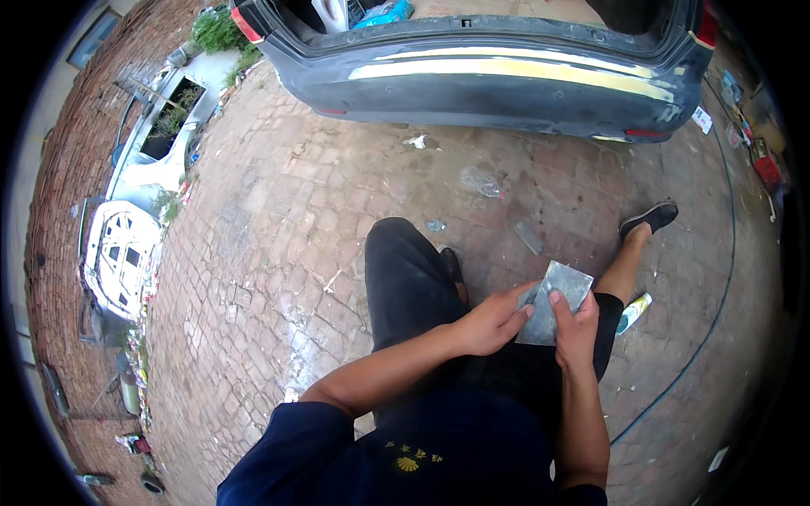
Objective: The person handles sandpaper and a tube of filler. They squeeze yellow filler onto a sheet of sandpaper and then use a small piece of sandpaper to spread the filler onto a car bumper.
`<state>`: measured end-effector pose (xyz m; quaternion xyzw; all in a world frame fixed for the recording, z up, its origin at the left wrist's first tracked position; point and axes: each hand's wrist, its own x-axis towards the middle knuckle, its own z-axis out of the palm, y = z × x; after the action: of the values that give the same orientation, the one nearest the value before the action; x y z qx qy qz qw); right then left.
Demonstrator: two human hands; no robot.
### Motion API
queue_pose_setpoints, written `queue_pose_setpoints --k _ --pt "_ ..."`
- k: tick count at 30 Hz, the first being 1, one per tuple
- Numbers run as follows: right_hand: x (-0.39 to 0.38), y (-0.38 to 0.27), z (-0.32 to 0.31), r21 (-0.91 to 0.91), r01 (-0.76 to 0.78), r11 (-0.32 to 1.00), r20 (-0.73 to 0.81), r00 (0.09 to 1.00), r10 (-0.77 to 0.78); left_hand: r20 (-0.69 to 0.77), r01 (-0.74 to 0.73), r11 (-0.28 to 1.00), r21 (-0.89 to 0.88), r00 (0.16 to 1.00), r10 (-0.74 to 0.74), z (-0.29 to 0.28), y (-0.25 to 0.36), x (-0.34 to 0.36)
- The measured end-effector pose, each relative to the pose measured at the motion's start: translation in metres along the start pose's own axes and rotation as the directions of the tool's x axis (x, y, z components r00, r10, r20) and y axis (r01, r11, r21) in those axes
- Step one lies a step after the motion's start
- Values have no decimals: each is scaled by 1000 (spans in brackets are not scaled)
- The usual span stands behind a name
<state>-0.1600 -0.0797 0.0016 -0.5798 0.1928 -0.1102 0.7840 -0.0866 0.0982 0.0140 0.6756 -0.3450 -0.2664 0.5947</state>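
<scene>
A flat grey rectangular piece (553, 297), scuffed on its face, is held in front of my lap; I cannot tell what it is made of. My right hand (578, 331) grips its right side, with the thumb lying across the face. From the other side, my left hand (494, 325) pinches its left edge, and the fingertips are partly hidden behind it. Beyond my knees stands a car's rear bumper (506, 93), dull grey with long pale-yellow filler patches along its upper part. The trunk above it is open.
On the brick paving lie a grey flat block (529, 238), a crumpled clear plastic bottle (482, 181) and a white-and-green can (634, 314). A thin dark hose (715, 325) curves along the right. White car panels (125, 257) lean at the left brick wall.
</scene>
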Motion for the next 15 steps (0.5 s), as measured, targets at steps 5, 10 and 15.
queue_pose_setpoints --k 5,10,15 --pt "-2 0 -5 -41 -62 997 246 967 71 143 65 998 -18 988 -62 -6 -18 -8" --pt "-2 -31 6 246 -209 946 458 886 77 149 194 669 -718 981 -124 1 -15 -9" --pt "-13 7 -47 239 -231 943 515 854 78 274 287 762 -581 950 -149 4 -16 13"
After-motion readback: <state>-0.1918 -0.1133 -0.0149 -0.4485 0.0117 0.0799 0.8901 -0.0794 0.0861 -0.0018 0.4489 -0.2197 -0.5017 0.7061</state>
